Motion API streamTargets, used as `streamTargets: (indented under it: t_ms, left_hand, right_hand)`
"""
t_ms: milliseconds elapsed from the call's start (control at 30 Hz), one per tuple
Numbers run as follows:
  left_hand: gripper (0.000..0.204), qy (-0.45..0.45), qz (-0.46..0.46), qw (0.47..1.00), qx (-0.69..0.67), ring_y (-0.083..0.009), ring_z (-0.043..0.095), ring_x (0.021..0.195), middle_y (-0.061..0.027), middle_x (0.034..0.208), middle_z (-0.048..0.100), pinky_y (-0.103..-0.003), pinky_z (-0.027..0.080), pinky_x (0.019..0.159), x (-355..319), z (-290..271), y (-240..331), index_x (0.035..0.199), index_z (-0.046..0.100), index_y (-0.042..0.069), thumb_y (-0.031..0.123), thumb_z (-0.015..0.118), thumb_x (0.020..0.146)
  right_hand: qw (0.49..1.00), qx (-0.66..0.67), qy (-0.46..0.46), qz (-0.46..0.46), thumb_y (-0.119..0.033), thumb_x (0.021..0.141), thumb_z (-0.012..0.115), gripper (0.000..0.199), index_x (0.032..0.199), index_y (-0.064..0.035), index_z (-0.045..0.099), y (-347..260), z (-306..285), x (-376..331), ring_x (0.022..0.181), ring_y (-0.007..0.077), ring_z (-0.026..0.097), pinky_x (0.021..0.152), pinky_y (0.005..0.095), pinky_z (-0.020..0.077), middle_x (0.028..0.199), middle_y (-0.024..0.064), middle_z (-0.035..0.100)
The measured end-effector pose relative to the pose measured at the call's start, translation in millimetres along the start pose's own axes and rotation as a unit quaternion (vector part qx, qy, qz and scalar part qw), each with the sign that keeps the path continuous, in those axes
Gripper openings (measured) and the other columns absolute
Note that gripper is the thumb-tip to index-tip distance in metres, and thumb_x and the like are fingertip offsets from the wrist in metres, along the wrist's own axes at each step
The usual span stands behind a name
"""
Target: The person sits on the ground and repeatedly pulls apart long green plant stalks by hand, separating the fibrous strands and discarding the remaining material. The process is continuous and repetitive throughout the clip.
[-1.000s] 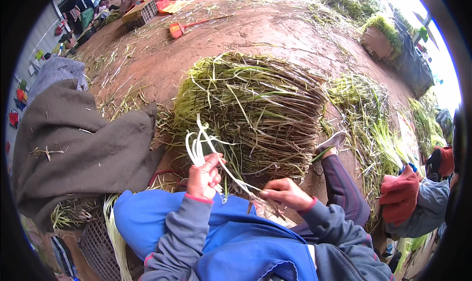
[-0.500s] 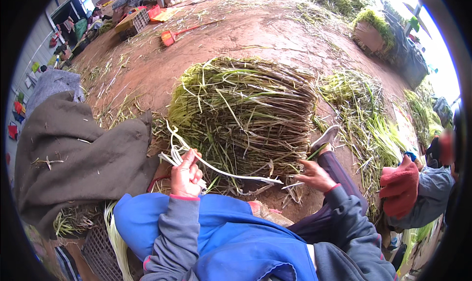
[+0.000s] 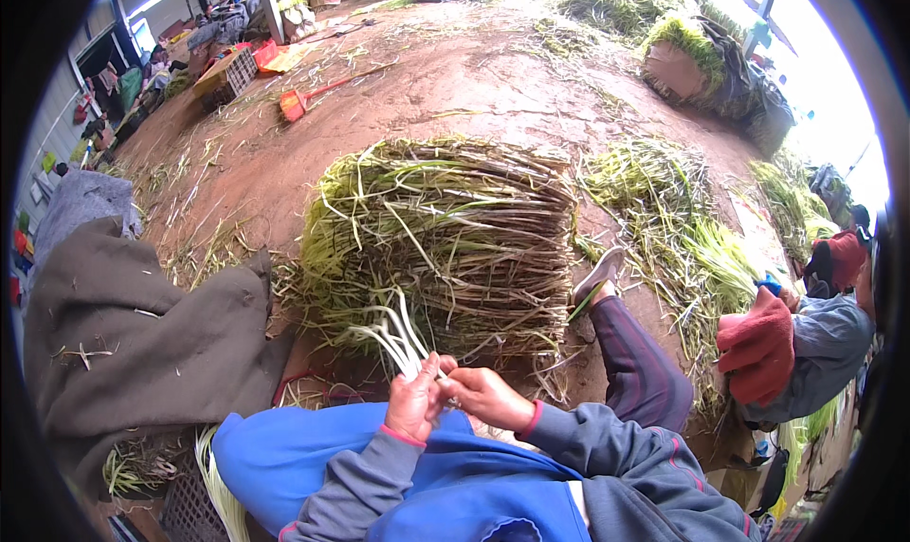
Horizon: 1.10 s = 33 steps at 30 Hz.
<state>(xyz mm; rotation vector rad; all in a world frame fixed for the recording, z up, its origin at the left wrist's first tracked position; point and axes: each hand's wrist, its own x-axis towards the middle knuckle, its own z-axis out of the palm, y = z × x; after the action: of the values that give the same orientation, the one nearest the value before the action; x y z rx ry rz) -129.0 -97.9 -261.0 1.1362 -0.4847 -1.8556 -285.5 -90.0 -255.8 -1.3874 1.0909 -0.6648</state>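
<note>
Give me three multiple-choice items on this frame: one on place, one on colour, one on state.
1. Where does the big stacked pile of green stalks lie relative to the person's hands?
A. Straight ahead of them on the dirt floor
B. Behind the person
C. On top of the grey blanket

2. What colour is the apron across the person's lap?
A. Red
B. Blue
C. Yellow

3. What are the two hands doing?
A. Resting flat on the floor
B. Far apart, both holding nothing
C. Together, holding a small bunch of pale stalks

Key: 1 A, the pile sits on the floor just beyond the hands. 2 B, the cloth over the lap is bright blue. 3 C, the left hand and right hand meet around the small bunch of pale stalks, which fans up from the fingers.
</note>
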Motion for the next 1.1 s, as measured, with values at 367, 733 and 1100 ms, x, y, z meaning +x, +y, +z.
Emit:
streamTargets:
  t_ms: [367, 733, 1100]
  left_hand:
    - [0.029, 0.149, 0.234, 0.956, -0.097, -0.0187, 0.067, 0.088, -0.0145, 0.101, 0.067, -0.032, 0.056, 0.078, 28.3, -54.2, 49.7, 0.093, 0.057, 0.002, 0.031, 0.055, 0.097]
    - [0.037, -0.099, -0.198, 0.942, -0.252, -0.0082, 0.027, 0.038, 0.0069, 0.045, 0.027, -0.024, 0.029, 0.043, 34.6, -43.5, 15.6, 0.11, 0.061, -0.001, 0.033, 0.051, 0.098]
    - [0.015, 0.029, -0.109, 0.991, -0.069, -0.0026, 0.036, 0.045, -0.003, 0.082, 0.062, -0.019, 0.027, 0.038, 18.4, -19.5, -7.6, 0.1, 0.062, 0.003, 0.016, 0.064, 0.092]
  right_hand:
    - [0.899, -0.432, -0.063, -0.045, -0.018, 0.084, 0.058, 0.025, 0.107, -0.011, 0.057, 34.5, -87.5, -4.3, 0.07, 0.0353, 0.064, 0.059, 0.0455, 0.0524, 0.08, 0.0193, 0.06]
    - [0.723, -0.609, 0.298, -0.137, -0.011, 0.082, 0.058, 0.005, 0.08, -0.006, 0.059, 16.5, -173.5, 153.3, 0.075, 0.0338, 0.061, 0.061, 0.0436, 0.048, 0.086, 0.0132, 0.056]
    - [0.972, -0.233, -0.019, 0.027, -0.027, 0.081, 0.066, 0.025, 0.091, -0.0051, 0.06, -5.6, -29.8, -14.8, 0.071, 0.0347, 0.065, 0.064, 0.043, 0.0506, 0.075, 0.017, 0.065]
